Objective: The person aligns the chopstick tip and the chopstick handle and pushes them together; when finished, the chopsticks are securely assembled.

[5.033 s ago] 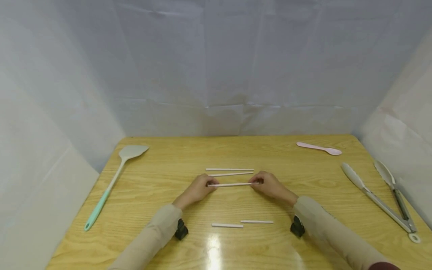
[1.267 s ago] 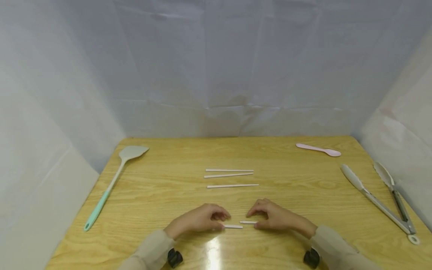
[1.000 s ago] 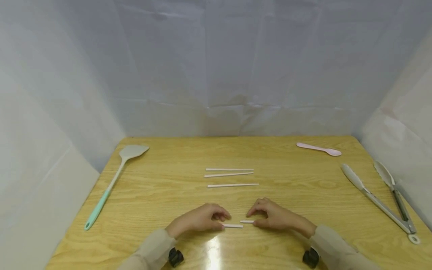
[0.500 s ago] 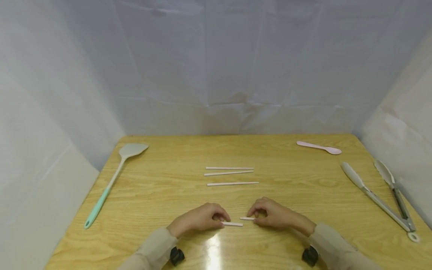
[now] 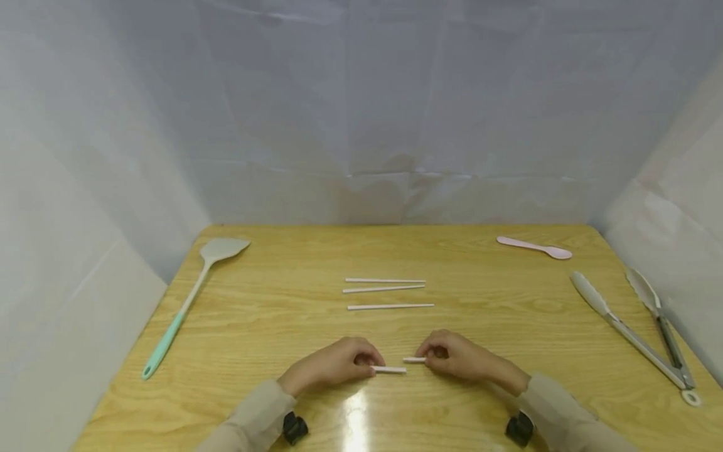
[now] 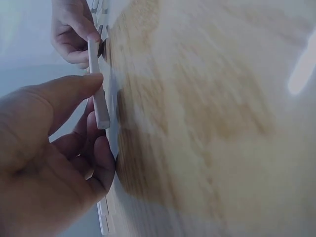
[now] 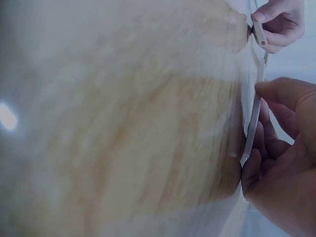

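My left hand [image 5: 333, 363] pinches a short white chopstick piece [image 5: 391, 370] between thumb and fingers, low over the table's near middle. Facing it, my right hand [image 5: 465, 359] pinches a thinner short chopstick piece [image 5: 414, 360]. A small gap separates their inner ends in the head view, the right piece lying slightly farther back. In the left wrist view the thumb presses on the left piece [image 6: 100, 106], whose squared end shows. The right piece [image 7: 253, 128] runs along the curled fingers in the right wrist view. Beyond both hands lie three full-length white chopsticks [image 5: 391, 307], roughly parallel.
A spatula [image 5: 189, 301] with a mint-green handle lies along the left side of the wooden table [image 5: 271, 301]. At the back right is a pink spoon [image 5: 533, 247]. Spread metal tongs [image 5: 638, 342] occupy the right edge. White sheeting [image 5: 367, 125] walls the back and sides.
Five seconds ago the hands held the nearest long chopstick by both ends; it now lies on the table. Both hands came nearer, grasped the two short pieces, and raised them slightly.
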{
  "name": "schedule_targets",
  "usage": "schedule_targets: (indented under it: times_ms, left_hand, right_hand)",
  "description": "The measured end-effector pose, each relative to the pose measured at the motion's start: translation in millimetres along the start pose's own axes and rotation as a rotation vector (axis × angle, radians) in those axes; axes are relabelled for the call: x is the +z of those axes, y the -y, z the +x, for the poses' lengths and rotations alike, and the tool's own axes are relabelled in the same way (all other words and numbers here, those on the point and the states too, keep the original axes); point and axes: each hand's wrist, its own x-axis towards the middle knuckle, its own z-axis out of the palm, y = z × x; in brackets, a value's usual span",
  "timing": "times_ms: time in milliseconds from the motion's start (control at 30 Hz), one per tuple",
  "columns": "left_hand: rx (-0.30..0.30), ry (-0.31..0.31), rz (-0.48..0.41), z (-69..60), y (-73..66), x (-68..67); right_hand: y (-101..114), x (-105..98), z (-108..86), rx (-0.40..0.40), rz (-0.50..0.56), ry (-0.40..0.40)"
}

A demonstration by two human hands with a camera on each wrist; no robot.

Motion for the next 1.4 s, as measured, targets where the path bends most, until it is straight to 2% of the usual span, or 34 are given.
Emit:
schedule_targets:
  times_ms: [133,267,433,533,667,867,1067,1400]
  left_hand:
    - [0.015,-0.013,-0.046,0.8,2.2,-1.5]
    - [0.028,-0.064,-0.055,1.8,6.3,-1.6]
    - [0.019,-0.164,-0.013,2.8,5.5,-4.9]
    - [0.029,-0.191,-0.003,3.5,3.6,-8.2]
    - [0.032,-0.2,-0.011,4.2,1.4,-11.0]
    - [0.024,-0.198,-0.037,6.2,-0.2,-11.4]
    - [0.027,-0.199,-0.039,6.5,-0.4,-11.9]
    - [0.031,-0.205,-0.019,6.5,-1.0,-13.9]
  right_hand:
    - [-1,-1,-0.9,0.031,0.05,-0.022]
    - [-3,-1,-1.2,0.045,0.078,-0.069]
    - [2,1,1.2,-0.015,0.07,-0.18]
    - [8,1,2.9,-0.047,0.055,-0.239]
    - [15,-2,5.3,-0.05,0.065,-0.261]
    - [20,-5,6.9,-0.029,0.079,-0.241]
    - [19,-4,6.1,-0.052,0.088,-0.221]
    - [16,-6,7.4,-0.097,-0.006,-0.273]
